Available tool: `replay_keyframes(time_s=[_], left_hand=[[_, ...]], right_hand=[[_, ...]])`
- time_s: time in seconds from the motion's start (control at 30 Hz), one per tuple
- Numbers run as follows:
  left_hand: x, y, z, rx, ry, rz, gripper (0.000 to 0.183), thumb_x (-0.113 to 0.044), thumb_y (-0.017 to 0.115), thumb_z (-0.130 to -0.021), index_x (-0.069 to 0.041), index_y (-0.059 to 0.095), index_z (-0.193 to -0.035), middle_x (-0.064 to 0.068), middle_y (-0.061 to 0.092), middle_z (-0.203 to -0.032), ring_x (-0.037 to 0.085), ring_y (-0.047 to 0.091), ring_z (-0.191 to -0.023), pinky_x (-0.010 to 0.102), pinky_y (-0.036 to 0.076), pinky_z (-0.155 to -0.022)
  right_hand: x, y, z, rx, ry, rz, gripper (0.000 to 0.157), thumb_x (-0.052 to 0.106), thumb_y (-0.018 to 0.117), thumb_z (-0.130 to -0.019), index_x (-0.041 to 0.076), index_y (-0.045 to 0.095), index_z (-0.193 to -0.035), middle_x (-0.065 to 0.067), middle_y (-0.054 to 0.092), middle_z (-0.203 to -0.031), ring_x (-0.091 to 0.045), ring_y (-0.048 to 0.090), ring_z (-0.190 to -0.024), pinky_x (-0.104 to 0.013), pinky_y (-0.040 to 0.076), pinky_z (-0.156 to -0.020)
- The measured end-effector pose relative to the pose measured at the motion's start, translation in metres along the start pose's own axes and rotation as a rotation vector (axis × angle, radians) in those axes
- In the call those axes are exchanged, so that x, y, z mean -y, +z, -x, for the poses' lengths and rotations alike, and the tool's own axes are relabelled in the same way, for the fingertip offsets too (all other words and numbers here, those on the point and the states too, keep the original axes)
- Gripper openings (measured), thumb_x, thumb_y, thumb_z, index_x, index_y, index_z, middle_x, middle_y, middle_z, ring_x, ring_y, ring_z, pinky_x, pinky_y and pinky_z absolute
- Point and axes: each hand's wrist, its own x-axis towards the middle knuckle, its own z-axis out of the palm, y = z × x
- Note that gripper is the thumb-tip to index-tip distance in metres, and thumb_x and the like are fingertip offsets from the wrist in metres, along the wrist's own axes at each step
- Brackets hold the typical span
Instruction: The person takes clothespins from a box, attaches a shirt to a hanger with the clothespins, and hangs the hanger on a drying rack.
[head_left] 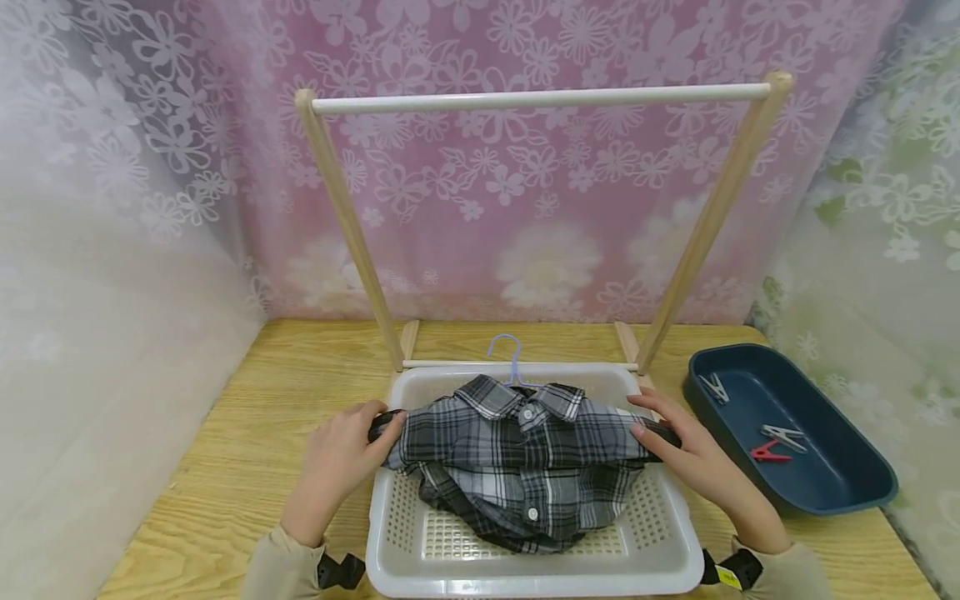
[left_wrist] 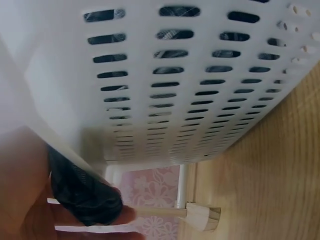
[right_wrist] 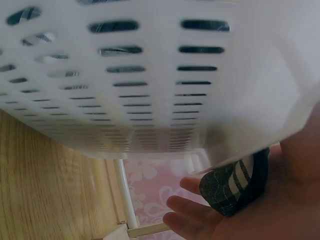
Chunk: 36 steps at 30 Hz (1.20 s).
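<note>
A grey and black plaid shirt (head_left: 517,450) with white buttons lies bunched over a white plastic basket (head_left: 525,586). A lilac hanger (head_left: 515,367) sits in its collar, the hook standing up. At the shirt's left end my left hand (head_left: 341,458) grips a sleeve, thumb in front. My right hand (head_left: 693,458) holds the other sleeve between thumb and fingers. In the left wrist view the dark sleeve end (left_wrist: 85,192) pokes out between the fingers beside the basket wall. The right wrist view has the other sleeve end (right_wrist: 232,185) against the palm, fingers extended beyond it.
Behind the basket stands a wooden rack (head_left: 708,225) with a white top bar (head_left: 540,100). To the right, a dark blue tub (head_left: 840,442) holds grey clothespins (head_left: 783,437) and a red clothespin (head_left: 770,451). Flowered curtains (head_left: 540,208) surround the wooden table (head_left: 247,433).
</note>
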Motion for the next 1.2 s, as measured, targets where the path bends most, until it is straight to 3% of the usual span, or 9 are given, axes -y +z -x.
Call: replay_keyframes(time_s=[0.13,0.4,0.57,0.7,0.8,0.9,1.0,1.1,1.2], left_hand=[[0.002,0.005,0.002,-0.042,0.026,0.011,0.033,-0.044,0.063,-0.095,-0.011,0.069,-0.094,0.003,0.066,-0.085,0.017,0.057,-0.060,0.033,0.040,-0.047],[0.006,0.011,0.005,-0.137,0.092,0.027,0.032,-0.035,0.070,-0.091,-0.014,0.050,-0.077,-0.005,0.040,-0.065,0.010,0.034,-0.048,0.028,0.028,-0.042],[0.007,0.012,0.004,-0.161,0.119,0.023,0.032,-0.033,0.071,-0.090,-0.014,0.050,-0.075,-0.004,0.040,-0.066,0.011,0.036,-0.051,0.028,0.029,-0.043],[0.009,0.014,0.004,-0.186,0.148,-0.021,0.029,-0.034,0.071,-0.089,-0.010,0.056,-0.080,0.003,0.050,-0.074,0.022,0.045,-0.064,0.035,0.038,-0.052],[0.011,0.015,0.003,-0.223,0.205,-0.044,0.029,-0.033,0.072,-0.088,-0.007,0.059,-0.089,0.008,0.053,-0.081,0.029,0.045,-0.071,0.039,0.040,-0.061],[0.012,0.014,0.001,-0.246,0.288,-0.030,0.028,-0.030,0.073,-0.086,-0.007,0.058,-0.091,0.006,0.049,-0.078,0.027,0.041,-0.068,0.037,0.036,-0.062],[0.013,0.012,0.000,-0.237,0.357,-0.004,0.026,-0.026,0.075,-0.085,-0.009,0.056,-0.087,0.000,0.045,-0.071,0.019,0.035,-0.063,0.031,0.032,-0.059],[0.011,0.009,-0.002,-0.205,0.368,0.018,0.025,-0.023,0.075,-0.085,-0.009,0.054,-0.086,-0.005,0.043,-0.067,0.013,0.031,-0.060,0.027,0.029,-0.054],[0.010,0.006,-0.002,-0.181,0.356,0.013,0.026,-0.024,0.074,-0.086,-0.009,0.053,-0.087,-0.007,0.043,-0.065,0.012,0.031,-0.059,0.026,0.028,-0.052]], right_hand=[[-0.001,0.000,0.001,0.017,0.006,-0.004,0.035,0.017,0.058,-0.100,0.006,0.055,-0.134,-0.027,0.031,-0.152,-0.056,0.030,-0.135,-0.073,0.032,-0.094],[-0.001,0.001,0.000,0.016,-0.006,-0.003,0.020,0.016,0.059,-0.100,0.011,0.060,-0.118,-0.029,0.032,-0.151,-0.057,0.031,-0.134,-0.072,0.032,-0.095],[-0.001,0.001,-0.001,0.010,-0.047,-0.003,0.016,0.013,0.059,-0.099,0.012,0.058,-0.115,-0.027,0.033,-0.152,-0.055,0.033,-0.134,-0.071,0.035,-0.093],[0.001,0.002,-0.002,0.007,-0.059,0.000,0.013,0.012,0.060,-0.098,0.012,0.056,-0.111,-0.027,0.032,-0.152,-0.057,0.031,-0.134,-0.073,0.033,-0.093],[0.002,0.002,-0.002,-0.009,-0.060,0.022,0.012,0.012,0.062,-0.097,0.012,0.055,-0.107,-0.029,0.031,-0.152,-0.058,0.027,-0.135,-0.075,0.029,-0.094],[0.003,0.002,-0.001,-0.041,-0.088,0.054,0.012,0.010,0.063,-0.096,0.012,0.054,-0.105,-0.029,0.031,-0.151,-0.058,0.027,-0.136,-0.075,0.029,-0.093],[0.005,0.003,-0.001,-0.083,-0.131,0.086,0.014,0.007,0.063,-0.095,0.013,0.054,-0.103,-0.026,0.034,-0.150,-0.056,0.030,-0.134,-0.070,0.032,-0.091],[0.005,0.003,-0.001,-0.118,-0.172,0.107,0.015,0.004,0.063,-0.094,0.013,0.055,-0.103,-0.023,0.037,-0.149,-0.053,0.034,-0.133,-0.064,0.033,-0.091],[0.006,0.003,0.000,-0.148,-0.207,0.115,0.018,0.000,0.063,-0.093,0.014,0.057,-0.103,-0.022,0.040,-0.148,-0.049,0.036,-0.133,-0.046,0.034,-0.101]])
